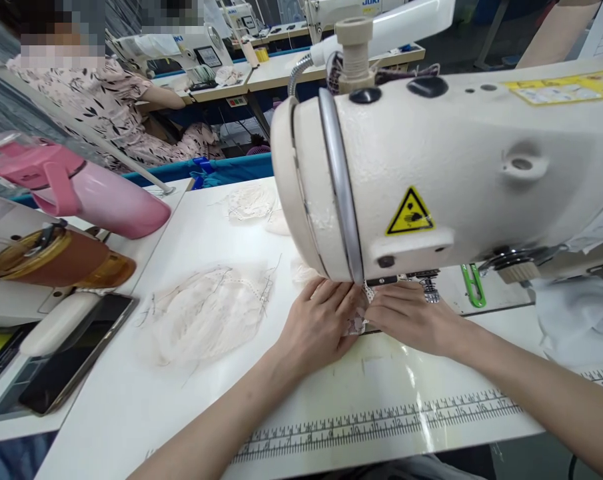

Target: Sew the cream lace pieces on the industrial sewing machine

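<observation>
Beneath the head of a cream sewing machine [446,160], both hands work close together on a small piece of pale lace fabric [356,323]. My left hand [318,323] lies over its left side, fingers bent and tips partly hidden by the machine head. From the right, my right hand [411,317] pinches the fabric's edge, its fingers pressed together. Most of the lace is covered by the hands. The needle area is hidden behind the machine head. To the left, a sheer cream fabric piece [206,317] with loose dark threads rests on the white table [131,407].
A second cream piece [254,201] lies farther back. Along the left stand a pink bottle [101,193], an amber cup [56,257] and a phone [78,353]. Green thread snips [474,285] lie right of the needle area. A printed ruler [381,421] runs along the front. Another person [96,113] sits beyond.
</observation>
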